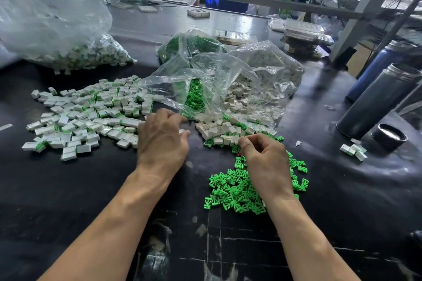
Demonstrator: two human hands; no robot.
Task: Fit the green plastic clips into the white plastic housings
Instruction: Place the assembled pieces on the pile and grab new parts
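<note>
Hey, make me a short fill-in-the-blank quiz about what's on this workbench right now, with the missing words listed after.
1. The loose pile of green plastic clips lies under the person's ____ hand.
2. The heap of assembled white plastic housings lies to the ____ of the left hand.
3. The clear plastic bag behind both hands is ____ at its mouth, with parts spilling out.
4. The black round cap lies beside a dark grey metal ____.

Missing words: right; left; open; flask

I see bright green plastic clips [237,189] with a matt look near right, smooth white plastic housings [75,121] left, thin crinkled glossy clear plastic bags [217,75] beyond, scuffed black table [68,189] with dull sheen, brushed metal flasks [379,100] far right
</note>
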